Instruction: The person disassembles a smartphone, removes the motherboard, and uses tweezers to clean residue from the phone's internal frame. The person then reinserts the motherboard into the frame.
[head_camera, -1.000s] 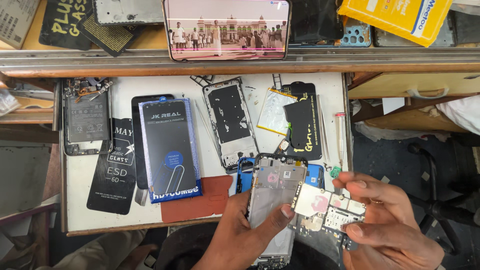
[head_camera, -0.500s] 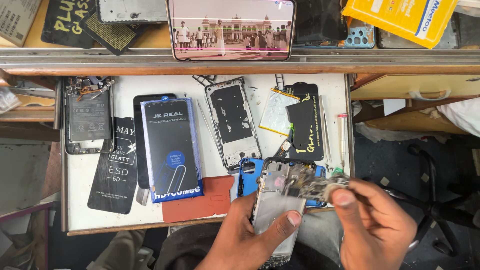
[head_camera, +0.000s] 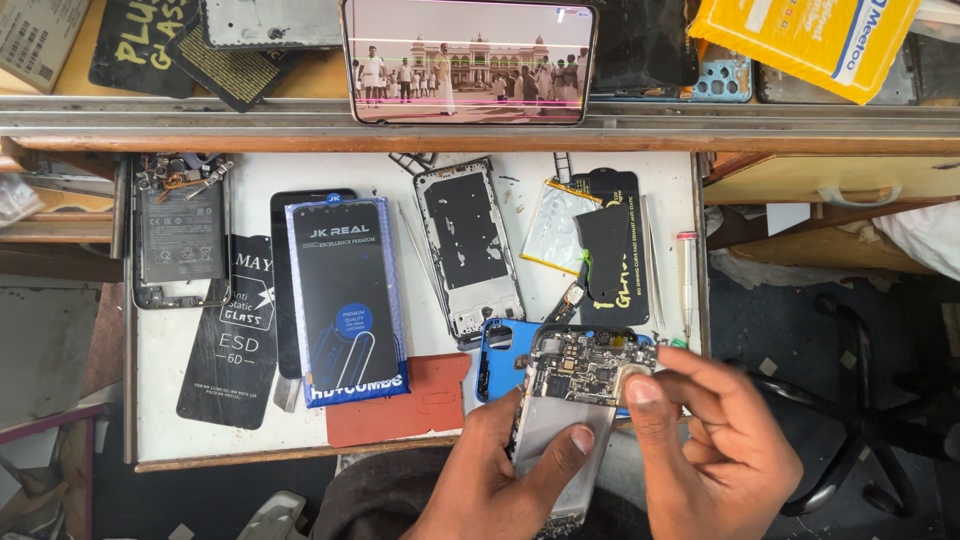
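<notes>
The opened phone (head_camera: 570, 400), its back off and circuit board bare, sits at the near edge of the white tabletop (head_camera: 250, 180), partly over a blue phone case (head_camera: 497, 355). Since half a second ago the right hand (head_camera: 715, 440) has shifted from the phone's right edge onto the board's right end, thumb pressing there; its grip is closed on the board's edge, though whether a small part sits under the thumb cannot be made out. The left hand (head_camera: 500, 480) holds as before, its grip clamped on the phone's lower body with the thumb across the silver plate. The phone's near end is hidden by the hands and cut off by the picture's edge. Left of it lie a red sheet (head_camera: 400, 410) and a boxed screen protector (head_camera: 345, 300); farther off a bare phone frame (head_camera: 470, 245), and a lit phone (head_camera: 470, 62) on the far shelf.
</notes>
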